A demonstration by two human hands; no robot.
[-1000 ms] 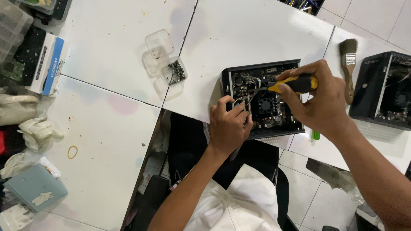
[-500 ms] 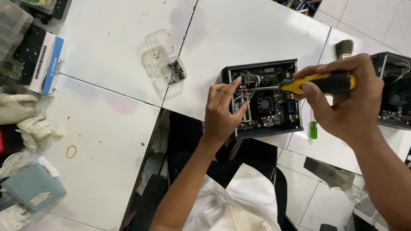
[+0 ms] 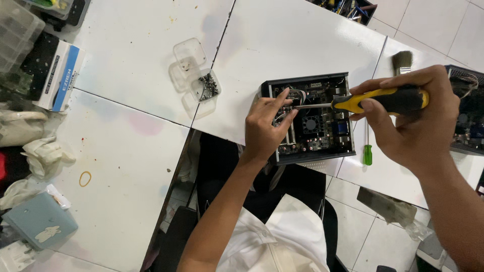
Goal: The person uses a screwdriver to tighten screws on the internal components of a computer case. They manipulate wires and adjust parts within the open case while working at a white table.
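A small black open computer case (image 3: 322, 80) with a circuit board and a fan lies on the white table (image 3: 282, 40). My left hand (image 3: 266, 128) rests on the case's left side, fingertips at the wires beside the screwdriver tip. My right hand (image 3: 413, 121) grips a yellow-and-black screwdriver (image 3: 375, 102), held level, its shaft pointing left into the board.
A clear plastic box with small screws (image 3: 206, 86) sits left of the case. A green-handled screwdriver (image 3: 367, 151) lies right of it, a brush (image 3: 401, 61) behind, another open black device (image 3: 466, 111) at far right. Boxes, rags and a rubber band (image 3: 85, 178) lie on the left table.
My right hand has drawn back to the right and lifted, turning the screwdriver level with its tip on the board. My left hand's fingers have opened near the tip.
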